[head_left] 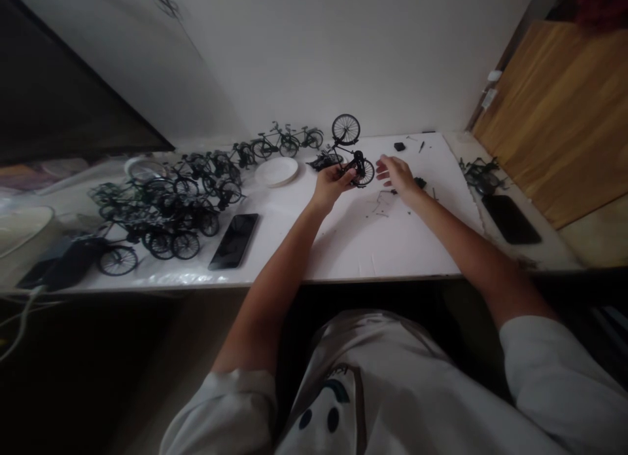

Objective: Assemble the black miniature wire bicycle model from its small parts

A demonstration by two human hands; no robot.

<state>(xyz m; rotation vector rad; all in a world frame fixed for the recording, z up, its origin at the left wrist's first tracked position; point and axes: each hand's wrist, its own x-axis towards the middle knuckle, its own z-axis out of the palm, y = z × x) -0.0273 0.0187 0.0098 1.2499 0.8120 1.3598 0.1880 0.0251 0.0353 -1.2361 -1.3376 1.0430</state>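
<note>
My left hand (333, 183) is closed on a black miniature bicycle (362, 162), held tilted above the white board with one spoked wheel up and the other near my fingers. Just to the right, my right hand (396, 174) is apart from the bicycle, its fingers spread and nothing visible in them. Thin wire-like parts (380, 203) lie on the board under my hands. A small dark green clump (420, 182) sits beside my right wrist. Behind my left hand are more dark bicycle parts (324, 160), partly hidden by it.
Many finished-looking miniature bicycles (171, 206) crowd the left side, with others (279, 141) along the wall. A white round dish (277, 171) and a phone (234, 241) lie on the white board (417, 239). At right are another phone (511, 219) and dark green parts (485, 175).
</note>
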